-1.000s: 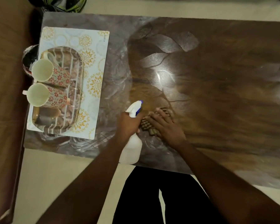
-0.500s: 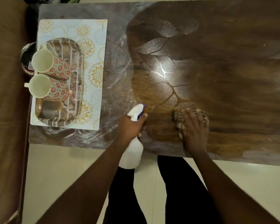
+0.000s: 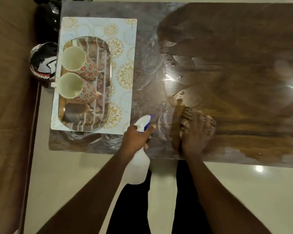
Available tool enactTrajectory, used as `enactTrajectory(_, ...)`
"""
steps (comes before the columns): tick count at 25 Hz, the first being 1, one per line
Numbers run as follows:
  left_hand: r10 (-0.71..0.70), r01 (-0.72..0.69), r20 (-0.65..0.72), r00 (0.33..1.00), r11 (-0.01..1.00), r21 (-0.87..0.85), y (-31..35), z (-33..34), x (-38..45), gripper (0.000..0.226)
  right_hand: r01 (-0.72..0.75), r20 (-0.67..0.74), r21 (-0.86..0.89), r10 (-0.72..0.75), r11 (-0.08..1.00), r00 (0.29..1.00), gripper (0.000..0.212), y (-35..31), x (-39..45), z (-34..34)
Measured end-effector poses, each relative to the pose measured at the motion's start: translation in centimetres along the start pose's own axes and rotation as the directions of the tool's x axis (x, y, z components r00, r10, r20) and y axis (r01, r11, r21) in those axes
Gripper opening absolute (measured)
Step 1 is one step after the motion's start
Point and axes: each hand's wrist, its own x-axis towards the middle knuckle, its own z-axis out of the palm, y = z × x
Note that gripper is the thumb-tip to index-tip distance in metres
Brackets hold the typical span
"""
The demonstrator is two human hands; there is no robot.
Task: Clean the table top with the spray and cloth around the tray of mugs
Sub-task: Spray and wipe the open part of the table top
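My left hand (image 3: 136,138) grips the neck of a white spray bottle (image 3: 138,168) with a blue trigger, held over the table's near edge, nozzle pointing away from me. My right hand (image 3: 195,138) presses flat on a brown checked cloth (image 3: 187,117) on the glossy wooden table top (image 3: 235,68); most of the cloth is under the hand. To the left, a tray (image 3: 107,53) holding two floral mugs (image 3: 78,62) (image 3: 74,87) sits on a patterned mat (image 3: 125,76). Wet smears and droplets lie between mat and cloth.
A black and white helmet (image 3: 44,63) sits just off the table's left end, beside a brown sofa (image 3: 10,98). Pale floor tiles (image 3: 260,191) and my dark trousers (image 3: 130,208) lie below the table's near edge. The table's right half is bare wood.
My right hand has slid the cloth from beside the bottle out to the right along the table's near edge. The left hand keeps holding the bottle in the same place.
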Motion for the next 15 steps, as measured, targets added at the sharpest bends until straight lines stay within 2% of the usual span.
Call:
enactTrajectory(1,0.0,0.0,-0.001,1.0,1.0,0.0,-0.4,-0.6,-0.1,0.023,0.197,0.017,0.019,-0.197,0.98,0.98,0.06,-3.0,-1.3,1.0)
enactTrajectory(2,-0.011,0.012,-0.02,1.0,1.0,0.02,-0.9,-1.1,-0.3,0.026,0.44,0.063,0.03,-0.441,0.898,0.895,0.059,-4.5,-3.2,1.6)
enactTrajectory(3,-0.033,0.035,-0.05,0.998,0.999,0.038,-1.3,-1.5,-0.5,0.031,0.625,0.116,0.032,-0.624,0.78,0.773,0.06,-4.6,-4.9,1.6)
enactTrajectory(4,-0.056,0.059,-0.071,0.996,0.997,0.04,-1.7,-2.1,-0.8,0.038,0.696,0.133,0.02,-0.692,0.717,0.709,0.062,-2.7,-5.8,1.4)
enactTrajectory(5,-0.072,0.074,-0.067,0.995,0.997,0.032,-2.0,-2.5,-0.9,0.044,0.667,0.109,0.025,-0.665,0.745,0.739,0.063,0.0,-5.5,0.6)
enactTrajectory(6,-0.078,0.08,-0.051,0.996,0.997,0.024,-2.2,-2.7,-1.0,0.047,0.565,0.063,0.019,-0.565,0.825,0.823,0.063,3.1,-4.9,-0.5)
enactTrajectory(8,-0.069,0.069,0.0,0.998,0.998,0.011,-1.7,-2.8,-0.8,0.041,0.257,-0.01,-0.045,-0.258,0.965,0.966,0.06,9.1,-2.5,-1.9)
enactTrajectory(9,-0.062,0.062,0.019,0.998,0.998,0.014,-1.2,-2.8,-0.6,0.036,0.069,-0.042,-0.048,-0.071,0.996,0.997,0.058,11.5,-0.9,-2.6)
enactTrajectory(11,-0.028,0.027,0.021,0.999,0.999,0.039,-0.5,-2.6,0.1,0.035,-0.264,-0.094,0.027,0.265,0.964,0.96,0.057,12.6,2.3,-1.9)
enactTrajectory(12,-0.008,0.008,0.01,1.0,0.999,0.039,-0.3,-2.7,0.3,0.036,-0.357,-0.081,0.092,0.364,0.93,0.928,0.058,10.5,3.0,-1.1)
enactTrajectory(13,0.009,-0.009,0.01,1.0,0.999,0.035,-0.3,-2.6,0.4,0.035,-0.343,-0.059,0.12,0.352,0.931,0.934,0.059,7.8,2.6,-0.1)
enactTrajectory(14,0.017,-0.017,0.014,1.0,1.0,0.019,-0.4,-2.3,0.3,0.033,-0.234,-0.036,0.13,0.241,0.963,0.97,0.059,5.4,1.1,0.8)
enactTrajectory(15,0.031,-0.031,0.022,0.999,1.0,-0.003,-0.4,-2.1,0.3,0.032,-0.019,-0.003,0.081,0.02,0.997,1.0,0.059,2.9,-0.9,1.5)
